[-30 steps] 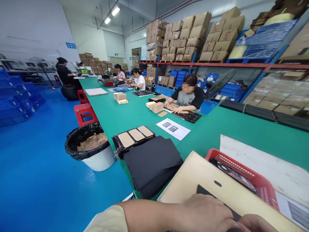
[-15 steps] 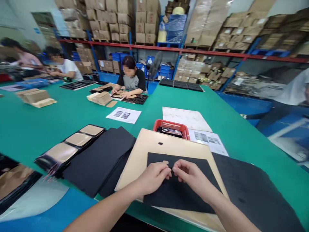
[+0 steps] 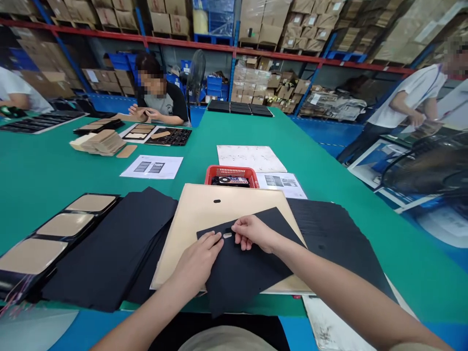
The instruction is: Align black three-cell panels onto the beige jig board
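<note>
A black sheet [image 3: 252,268] with a small oval slot lies turned at an angle on a cream board [image 3: 197,209]. My left hand [image 3: 203,253] rests on the sheet's left part, fingers extended and flat, just left of the slot. My right hand [image 3: 250,231] pinches a small dark piece [image 3: 229,230] right above the slot. The board bears a small black oval mark [image 3: 217,201] near its upper edge. Stacks of black sheets lie to the left [image 3: 113,243] and right [image 3: 336,239] of the board.
Behind the board stand a red basket [image 3: 232,170] holding dark packs, a white board [image 3: 250,158] and printed sheets. Black trays with tan pads [image 3: 66,224] lie far left. A person [image 3: 161,97] sits across the green table [image 3: 190,165]; another stands at the right beside a fan.
The view has swung right. The black sheet has turned on the board. My left hand has opened from a pinch and lies flat; my right hand has moved to the slot.
</note>
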Available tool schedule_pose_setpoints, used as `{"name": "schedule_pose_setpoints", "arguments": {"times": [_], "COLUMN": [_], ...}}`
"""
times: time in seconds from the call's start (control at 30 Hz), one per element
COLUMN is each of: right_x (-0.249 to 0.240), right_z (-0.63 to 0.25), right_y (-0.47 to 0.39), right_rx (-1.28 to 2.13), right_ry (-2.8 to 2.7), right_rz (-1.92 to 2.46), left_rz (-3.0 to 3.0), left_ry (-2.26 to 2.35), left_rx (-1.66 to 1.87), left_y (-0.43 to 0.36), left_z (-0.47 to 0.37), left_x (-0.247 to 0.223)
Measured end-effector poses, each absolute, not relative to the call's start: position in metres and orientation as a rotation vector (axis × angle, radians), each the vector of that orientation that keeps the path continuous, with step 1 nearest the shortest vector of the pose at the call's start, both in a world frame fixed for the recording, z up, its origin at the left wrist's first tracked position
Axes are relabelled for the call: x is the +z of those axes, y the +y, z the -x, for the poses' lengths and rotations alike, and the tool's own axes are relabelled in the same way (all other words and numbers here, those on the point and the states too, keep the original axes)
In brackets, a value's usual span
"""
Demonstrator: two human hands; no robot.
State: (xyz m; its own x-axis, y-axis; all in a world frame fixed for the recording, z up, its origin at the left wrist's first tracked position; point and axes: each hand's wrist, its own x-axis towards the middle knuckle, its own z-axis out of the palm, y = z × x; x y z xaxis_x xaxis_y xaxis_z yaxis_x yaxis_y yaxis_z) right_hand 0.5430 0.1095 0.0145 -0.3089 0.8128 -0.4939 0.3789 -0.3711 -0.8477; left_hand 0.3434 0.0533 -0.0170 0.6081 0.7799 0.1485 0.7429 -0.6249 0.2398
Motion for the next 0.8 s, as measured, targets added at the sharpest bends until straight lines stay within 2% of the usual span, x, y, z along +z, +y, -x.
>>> {"name": "schedule_pose_setpoints", "arguments": {"times": [0.17,0.8], "right_x": [0.0121,0.0149], "right_z": [-0.5379,-0.5401], "right_y": [0.1155,0.1163], "right_rx": [1.813,1.820], "right_ry": [-1.502,-1.560], "right_rz": [1.594,1.610], "left_rz": [-2.669,-2.648], "left_ry": [1.293,1.284], "left_rx": [0.362,0.334], "left_y": [0.0538,0.0569], "left_z": [-0.3450,-0.3413], "left_x": [-0.0151,-0.0212]}}
